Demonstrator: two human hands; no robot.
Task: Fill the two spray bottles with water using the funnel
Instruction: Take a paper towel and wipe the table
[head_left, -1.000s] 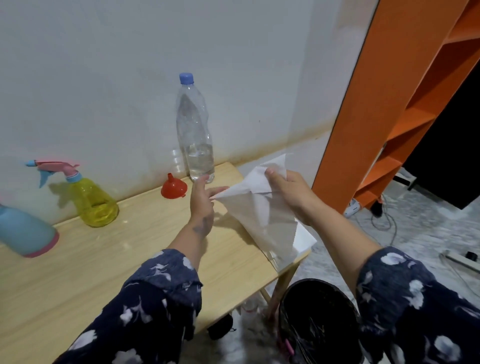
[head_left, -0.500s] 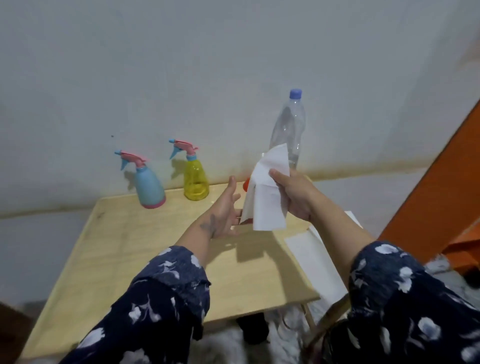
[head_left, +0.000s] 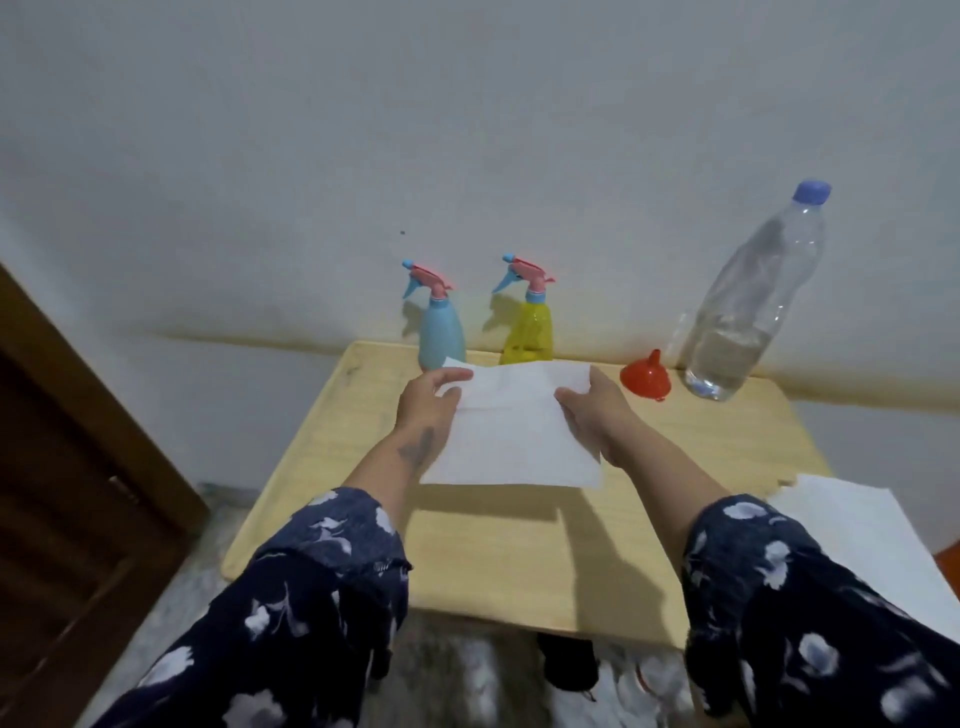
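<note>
left hand (head_left: 426, 402), right hand (head_left: 592, 410), both seemingly pinching

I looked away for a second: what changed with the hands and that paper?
The left hand has taken hold of the white paper towel, which the right hand alone held before; it is now spread flat above the table. Bottles and funnel stayed put.

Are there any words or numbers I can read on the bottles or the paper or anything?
No, there are none to read.
Blue spray bottle: plain, no label.
Yellow spray bottle: plain, no label.
Clear water bottle: no label showing.
Red funnel: no writing.
White paper sheet, held between the left hand and the right hand: blank on the side that shows.
Forearm mark: too blurred to tell.
</note>
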